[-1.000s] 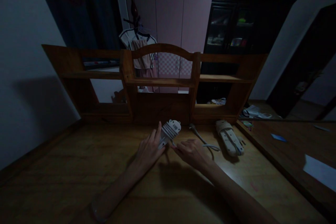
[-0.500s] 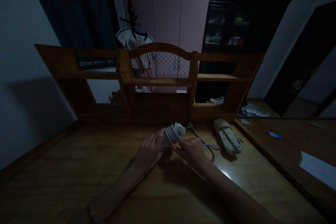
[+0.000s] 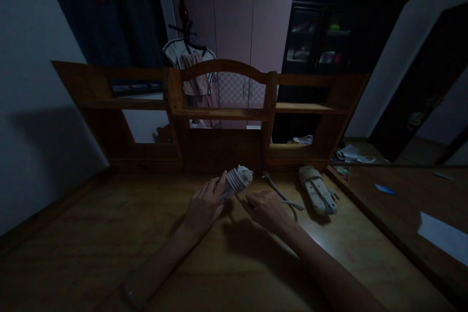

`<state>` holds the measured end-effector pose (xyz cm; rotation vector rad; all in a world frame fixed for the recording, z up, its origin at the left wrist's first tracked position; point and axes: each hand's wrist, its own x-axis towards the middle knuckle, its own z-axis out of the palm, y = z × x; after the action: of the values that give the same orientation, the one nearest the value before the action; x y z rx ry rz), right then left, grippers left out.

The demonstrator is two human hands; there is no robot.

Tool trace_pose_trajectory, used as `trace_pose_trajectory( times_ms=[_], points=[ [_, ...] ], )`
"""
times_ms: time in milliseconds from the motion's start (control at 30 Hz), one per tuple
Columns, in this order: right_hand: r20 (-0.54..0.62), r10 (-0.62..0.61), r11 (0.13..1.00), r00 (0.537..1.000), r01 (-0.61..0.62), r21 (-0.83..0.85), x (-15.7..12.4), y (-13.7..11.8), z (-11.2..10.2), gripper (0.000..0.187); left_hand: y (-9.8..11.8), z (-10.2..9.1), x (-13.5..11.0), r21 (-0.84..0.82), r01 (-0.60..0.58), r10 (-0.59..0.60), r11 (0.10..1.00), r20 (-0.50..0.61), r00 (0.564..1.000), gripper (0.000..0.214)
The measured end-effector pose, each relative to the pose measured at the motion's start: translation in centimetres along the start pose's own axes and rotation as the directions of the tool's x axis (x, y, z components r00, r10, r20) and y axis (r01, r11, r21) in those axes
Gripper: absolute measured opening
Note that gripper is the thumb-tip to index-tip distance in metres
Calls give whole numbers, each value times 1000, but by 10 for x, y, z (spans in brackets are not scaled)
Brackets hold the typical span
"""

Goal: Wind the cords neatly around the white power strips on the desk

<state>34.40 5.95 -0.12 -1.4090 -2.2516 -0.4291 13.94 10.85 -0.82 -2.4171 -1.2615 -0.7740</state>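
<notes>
A white power strip [image 3: 245, 175] with its cord wound several times around one end is tilted above the wooden desk. My left hand [image 3: 206, 202] is wrapped round its lower part. To the right, my right hand [image 3: 265, 207] is closed on the strip's cord [image 3: 238, 197], which stretches from the coils into the fingers. The loose length of cord [image 3: 288, 200] comes out past my right hand and ends in a plug [image 3: 265, 175] lying near the shelf base. A second power strip [image 3: 317, 189], its own cord wrapped round it, lies on the desk farther right.
The wooden desk [image 3: 146, 234] backs onto a low shelf unit [image 3: 223, 113]. A lower brown surface [image 3: 398, 209] on the right bears a white paper sheet [image 3: 444, 236] and a blue card [image 3: 384, 189]. Wardrobe and cabinet stand behind.
The power strip and my left hand have shifted slightly left. My right hand has moved a little away from the strip, and the cord's loose loop at the right has drawn in.
</notes>
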Motion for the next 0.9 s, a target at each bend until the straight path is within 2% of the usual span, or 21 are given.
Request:
trace_pose_trajectory(
  times_ms=[167,300,433,533,633,733,800,900],
  points=[
    [85,-28,999,996,31,-25,-1,1,-3,6,-26,2,6,118,105,-102,987,-35,994,78],
    [111,-24,997,994,32,-72,-2,7,-2,7,-41,9,5,211,120,-126,970,16,992,76],
    [2,-83,995,997,83,-54,-2,8,-10,16,-46,12,3,226,82,-103,971,81,991,75],
    [-125,-146,988,981,139,-62,-2,6,-17,20,-38,11,4,192,4,-21,981,85,996,77],
    [-223,-129,991,966,122,-46,-3,9,-17,20,-25,9,5,170,-115,106,979,64,992,74],
    [-267,-14,997,963,33,67,-4,18,-14,21,-12,6,5,146,-263,258,954,50,965,68],
    [-261,88,972,961,-26,233,-2,24,-13,21,-7,4,4,125,-342,338,931,53,940,65],
    [-187,201,837,962,-69,542,2,32,-17,21,-2,0,1,89,-411,408,907,46,912,61]
  ],
)
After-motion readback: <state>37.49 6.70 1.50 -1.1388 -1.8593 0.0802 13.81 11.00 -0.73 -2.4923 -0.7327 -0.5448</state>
